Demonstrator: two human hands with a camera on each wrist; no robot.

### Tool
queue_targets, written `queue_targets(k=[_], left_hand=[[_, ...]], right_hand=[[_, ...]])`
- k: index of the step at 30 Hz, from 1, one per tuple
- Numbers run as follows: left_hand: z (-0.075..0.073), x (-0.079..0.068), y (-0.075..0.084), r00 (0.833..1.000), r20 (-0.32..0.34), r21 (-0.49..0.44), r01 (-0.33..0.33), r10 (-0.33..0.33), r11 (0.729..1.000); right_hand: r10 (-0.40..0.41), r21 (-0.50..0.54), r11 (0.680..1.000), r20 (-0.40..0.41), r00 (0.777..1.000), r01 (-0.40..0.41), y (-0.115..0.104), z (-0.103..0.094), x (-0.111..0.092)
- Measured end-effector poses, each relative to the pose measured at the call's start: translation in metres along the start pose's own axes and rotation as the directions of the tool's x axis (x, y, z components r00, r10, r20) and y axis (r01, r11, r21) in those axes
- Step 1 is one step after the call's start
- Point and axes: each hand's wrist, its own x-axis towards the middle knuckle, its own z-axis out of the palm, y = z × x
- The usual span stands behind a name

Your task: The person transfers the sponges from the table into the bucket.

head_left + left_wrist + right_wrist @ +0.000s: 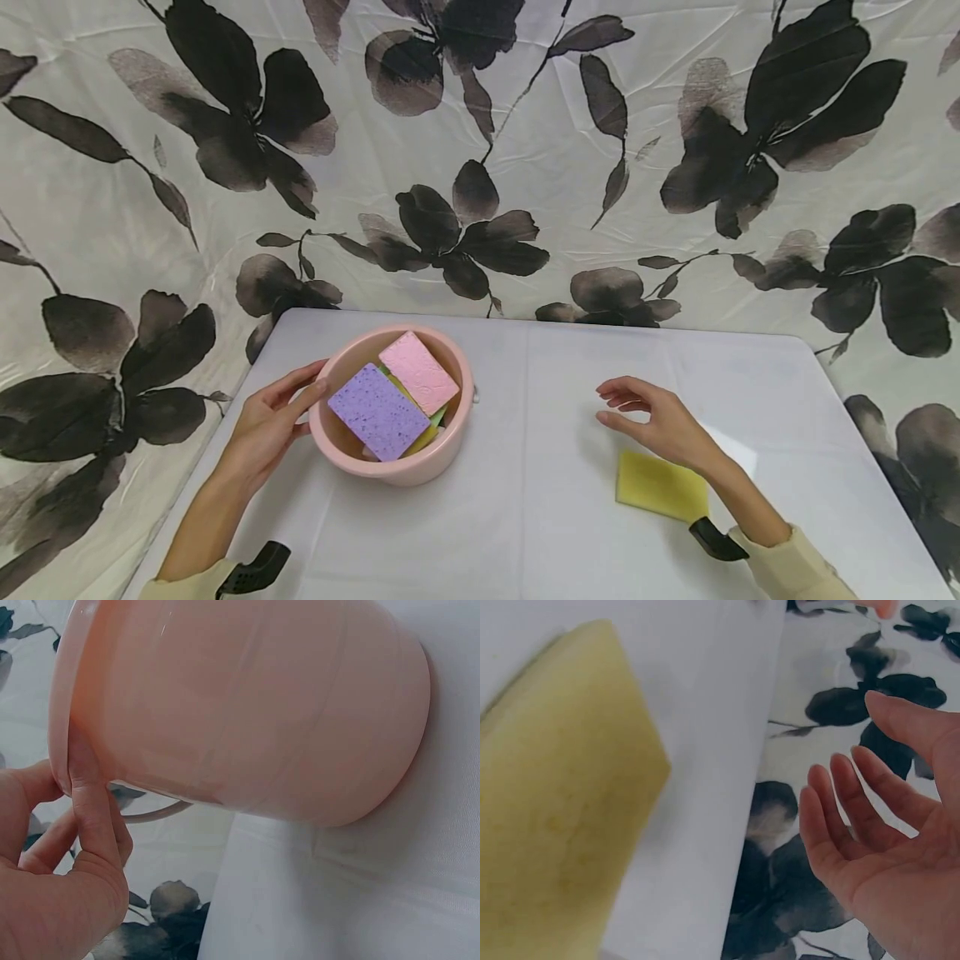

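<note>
A pink bucket [442, 462] stands on the left half of the table. My left hand [262, 425] grips its rim at the left side; in the left wrist view the thumb and fingers pinch that rim [61, 712]. Inside lie a purple sponge [378, 412] and a pink sponge [418, 372], with yellow and green pieces partly hidden beneath. My right hand [660, 423] hangs over the right half with relaxed, slightly bent fingers and holds nothing. Below its wrist a flat yellow sponge [660, 486] lies on the table, also large in the right wrist view.
A white cloth covers the table [540, 533]. Partly behind the right forearm lies a bright white flat piece [733, 450]. A floral curtain [480, 125] hangs along the table's far edge and sides. Black wrist mounts [255, 568] sit at both sleeves.
</note>
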Motion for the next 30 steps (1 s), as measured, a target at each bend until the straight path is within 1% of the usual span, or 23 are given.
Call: queue_targets(k=[8, 17, 22, 26, 30], left_hand=[[-0.001, -0.001, 0.0, 1.0, -0.002, -0.006, -0.001, 0.001, 1.0], [-0.002, -0.001, -0.002, 1.0, -0.002, -0.021, -0.004, 0.004, 1.0], [-0.001, -0.001, -0.003, 1.0, -0.004, -0.023, -0.004, 0.004, 1.0], [0.0, -0.001, -0.002, 1.0, -0.008, -0.02, -0.007, 0.006, 1.0], [0.0, 0.0, -0.001, 1.0, -0.006, -0.014, -0.004, 0.004, 1.0]], right_hand=[[0.009, 0.003, 1.0, 0.031, 0.999, -0.01, 0.013, 0.004, -0.018], [0.045, -0.022, 0.999, 0.078, 0.996, -0.044, 0.03, 0.007, -0.037], [0.045, -0.067, 0.997, 0.118, 0.992, -0.038, 0.038, 0.007, -0.045], [0.056, -0.112, 0.993, 0.15, 0.987, -0.039, 0.039, 0.007, -0.05], [0.055, -0.139, 0.99, 0.166, 0.985, -0.031, 0.038, 0.006, -0.049]])
